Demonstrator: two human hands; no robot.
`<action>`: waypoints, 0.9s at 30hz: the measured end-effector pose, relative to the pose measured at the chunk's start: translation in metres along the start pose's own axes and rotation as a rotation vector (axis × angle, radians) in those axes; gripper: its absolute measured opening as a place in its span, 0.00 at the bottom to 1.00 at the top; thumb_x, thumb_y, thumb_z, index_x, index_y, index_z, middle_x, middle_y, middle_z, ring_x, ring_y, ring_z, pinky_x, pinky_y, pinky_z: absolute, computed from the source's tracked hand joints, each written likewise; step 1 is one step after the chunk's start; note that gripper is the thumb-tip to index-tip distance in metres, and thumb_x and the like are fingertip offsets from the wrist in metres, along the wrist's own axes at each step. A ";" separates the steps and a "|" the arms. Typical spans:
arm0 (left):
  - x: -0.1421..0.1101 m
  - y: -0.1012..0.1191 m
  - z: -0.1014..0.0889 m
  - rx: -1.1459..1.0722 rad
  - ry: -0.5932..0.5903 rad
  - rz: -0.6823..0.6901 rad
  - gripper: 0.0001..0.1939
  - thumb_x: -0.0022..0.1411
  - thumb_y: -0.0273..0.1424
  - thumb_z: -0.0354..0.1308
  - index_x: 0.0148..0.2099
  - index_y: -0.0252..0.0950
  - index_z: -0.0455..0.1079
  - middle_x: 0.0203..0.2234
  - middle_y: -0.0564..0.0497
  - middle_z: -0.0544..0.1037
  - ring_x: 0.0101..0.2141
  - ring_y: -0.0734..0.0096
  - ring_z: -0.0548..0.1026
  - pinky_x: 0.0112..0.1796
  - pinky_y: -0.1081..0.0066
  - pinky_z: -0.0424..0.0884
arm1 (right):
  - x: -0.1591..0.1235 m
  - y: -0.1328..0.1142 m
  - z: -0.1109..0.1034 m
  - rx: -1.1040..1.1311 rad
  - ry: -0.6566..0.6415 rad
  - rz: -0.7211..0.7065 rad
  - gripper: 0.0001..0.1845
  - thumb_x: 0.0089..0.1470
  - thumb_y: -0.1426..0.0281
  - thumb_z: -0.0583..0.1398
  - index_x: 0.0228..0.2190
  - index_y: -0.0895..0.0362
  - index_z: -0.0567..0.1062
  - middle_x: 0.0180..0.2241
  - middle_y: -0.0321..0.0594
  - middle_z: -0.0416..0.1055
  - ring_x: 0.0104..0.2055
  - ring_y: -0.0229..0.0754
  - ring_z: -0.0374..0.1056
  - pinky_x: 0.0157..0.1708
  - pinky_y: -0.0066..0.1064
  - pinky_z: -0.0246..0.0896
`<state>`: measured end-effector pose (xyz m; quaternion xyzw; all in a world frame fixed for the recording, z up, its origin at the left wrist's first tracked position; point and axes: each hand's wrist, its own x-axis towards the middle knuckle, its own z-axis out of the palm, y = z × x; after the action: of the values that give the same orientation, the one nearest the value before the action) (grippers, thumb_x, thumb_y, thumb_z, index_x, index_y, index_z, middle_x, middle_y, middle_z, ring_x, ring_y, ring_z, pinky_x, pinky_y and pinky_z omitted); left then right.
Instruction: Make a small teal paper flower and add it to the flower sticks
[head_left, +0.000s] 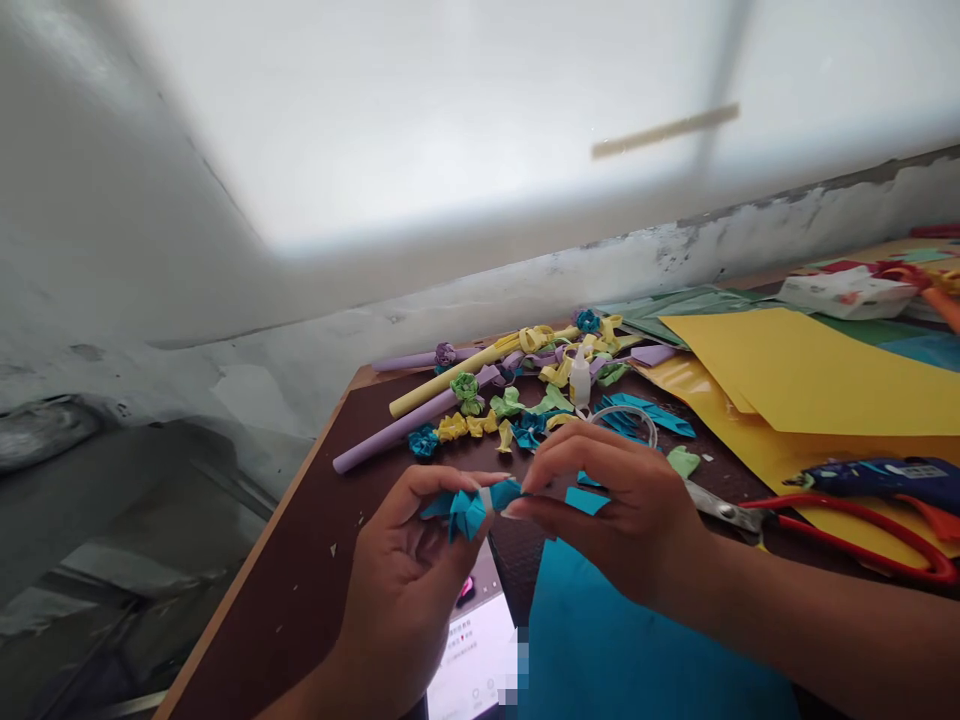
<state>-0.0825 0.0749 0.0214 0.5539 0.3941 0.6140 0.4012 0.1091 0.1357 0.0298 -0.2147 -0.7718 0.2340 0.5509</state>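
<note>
Between both hands is a folded blue paper flower [468, 512] with a narrow white band around its middle. The fingers and thumb of my left hand [409, 560] are closed on its left part. My right hand [622, 500] pinches its right end between thumb and fingertips; a blue paper strip [587, 500] shows under that palm. A sheet of blue paper [637, 640] lies below the right hand. Beneath the left hand, a phone [472, 660] with a lit screen lies on the dark tabletop.
Paper tubes [412, 430], small folded flowers [452, 428] and a white glue bottle [580, 378] lie beyond the hands. A roll of white tape [649, 430], red-handled scissors [847, 535], a blue glue gun [877, 475] and yellow paper sheets [817, 370] are to the right.
</note>
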 end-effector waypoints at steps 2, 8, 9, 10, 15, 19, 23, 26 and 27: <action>-0.003 0.001 0.004 0.096 0.053 0.089 0.08 0.63 0.25 0.67 0.42 0.42 0.76 0.44 0.50 0.85 0.45 0.67 0.83 0.46 0.74 0.79 | 0.000 0.000 -0.001 -0.046 0.004 0.026 0.08 0.53 0.70 0.73 0.31 0.54 0.78 0.30 0.33 0.73 0.33 0.35 0.71 0.32 0.27 0.64; -0.010 0.000 0.005 0.297 0.103 0.241 0.12 0.61 0.22 0.65 0.44 0.44 0.76 0.44 0.49 0.85 0.48 0.59 0.83 0.50 0.64 0.80 | 0.002 -0.004 0.003 -0.017 -0.060 0.165 0.07 0.53 0.69 0.72 0.29 0.53 0.80 0.27 0.32 0.75 0.30 0.35 0.70 0.30 0.28 0.64; -0.010 0.000 0.004 0.322 0.089 0.257 0.13 0.62 0.21 0.65 0.45 0.45 0.76 0.45 0.50 0.85 0.48 0.59 0.83 0.51 0.64 0.79 | 0.003 -0.005 0.004 0.013 -0.055 0.226 0.07 0.51 0.68 0.73 0.29 0.53 0.80 0.27 0.32 0.76 0.30 0.36 0.71 0.29 0.28 0.64; -0.010 0.000 0.002 0.340 0.080 0.273 0.14 0.62 0.21 0.64 0.45 0.46 0.76 0.46 0.51 0.85 0.49 0.59 0.82 0.51 0.63 0.79 | 0.003 -0.006 0.005 0.044 -0.049 0.299 0.08 0.50 0.67 0.73 0.29 0.53 0.80 0.26 0.32 0.76 0.29 0.36 0.71 0.27 0.28 0.64; -0.010 0.001 0.002 0.378 0.095 0.343 0.16 0.60 0.19 0.64 0.45 0.46 0.76 0.47 0.50 0.84 0.50 0.57 0.82 0.52 0.61 0.77 | 0.006 -0.007 0.007 0.165 -0.052 0.501 0.08 0.50 0.65 0.73 0.30 0.54 0.81 0.27 0.35 0.77 0.27 0.37 0.71 0.24 0.28 0.66; -0.011 0.002 0.008 0.375 0.169 0.394 0.13 0.59 0.21 0.66 0.43 0.44 0.79 0.44 0.49 0.86 0.46 0.57 0.83 0.49 0.63 0.78 | 0.005 -0.009 0.006 0.195 -0.048 0.480 0.07 0.49 0.67 0.73 0.31 0.54 0.82 0.28 0.34 0.77 0.28 0.36 0.71 0.26 0.27 0.67; -0.011 0.002 0.007 0.361 0.158 0.379 0.14 0.59 0.20 0.66 0.43 0.44 0.78 0.44 0.49 0.86 0.46 0.56 0.83 0.50 0.62 0.78 | 0.004 -0.013 0.007 0.209 0.017 0.466 0.09 0.47 0.68 0.74 0.30 0.54 0.80 0.28 0.33 0.77 0.29 0.36 0.72 0.28 0.27 0.68; -0.010 0.005 0.008 0.318 0.167 0.277 0.12 0.58 0.22 0.68 0.43 0.43 0.78 0.43 0.48 0.86 0.45 0.56 0.83 0.48 0.63 0.79 | 0.004 -0.014 0.007 0.186 -0.034 0.466 0.07 0.48 0.69 0.73 0.31 0.54 0.82 0.28 0.34 0.78 0.29 0.37 0.72 0.29 0.27 0.69; -0.009 0.006 0.009 0.285 0.190 0.221 0.11 0.58 0.24 0.69 0.42 0.43 0.77 0.41 0.48 0.86 0.43 0.57 0.84 0.47 0.64 0.80 | 0.005 -0.014 0.007 0.191 -0.052 0.463 0.07 0.48 0.69 0.73 0.32 0.53 0.83 0.28 0.35 0.78 0.30 0.37 0.72 0.29 0.28 0.69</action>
<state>-0.0731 0.0644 0.0248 0.5846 0.4499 0.6418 0.2097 0.1004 0.1266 0.0395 -0.3265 -0.6904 0.4312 0.4803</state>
